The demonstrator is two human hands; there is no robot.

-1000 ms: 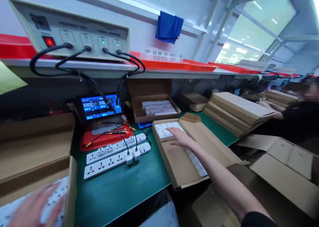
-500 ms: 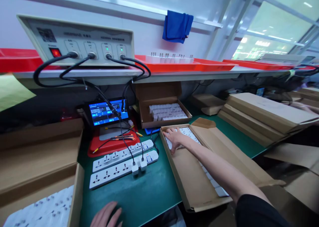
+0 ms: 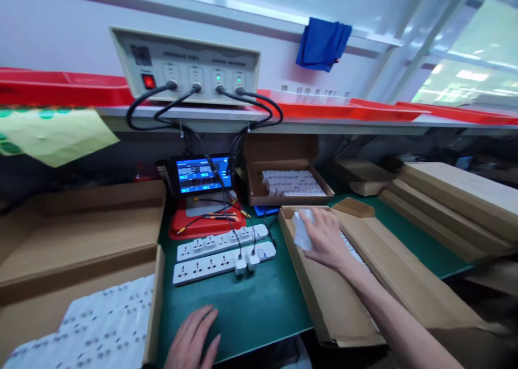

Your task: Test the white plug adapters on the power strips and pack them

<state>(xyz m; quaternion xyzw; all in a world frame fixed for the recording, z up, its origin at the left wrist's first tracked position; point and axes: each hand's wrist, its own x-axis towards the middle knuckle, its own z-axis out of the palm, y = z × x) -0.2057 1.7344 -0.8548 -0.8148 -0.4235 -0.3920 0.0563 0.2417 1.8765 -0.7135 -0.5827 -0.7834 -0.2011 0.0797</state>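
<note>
My right hand (image 3: 326,237) is closed around a few white plug adapters (image 3: 301,231) at the far end of an open cardboard box (image 3: 311,299). More white adapters lie in a row along that box's right side, partly under my forearm. My left hand (image 3: 194,336) rests at the front of the green mat (image 3: 243,326), fingers stretched and slightly apart, holding nothing. Beyond it lie two white power strips (image 3: 202,272), the nearer with two white adapters (image 3: 246,262) plugged in and thin cables attached. To its left an open box (image 3: 157,309) holds rows of white adapters (image 3: 109,315).
Behind the strips, a lit screen (image 3: 202,175) stands by a red tray (image 3: 182,226) with cables. Another open box (image 3: 283,199) holds white adapters. A tester (image 3: 194,67) with black cables sits on the shelf. Stacked cardboard boxes (image 3: 453,207) stand right.
My right hand has closed on white adapters and tilted them up at the box's far end. My left hand has come further into view. The camera has turned left.
</note>
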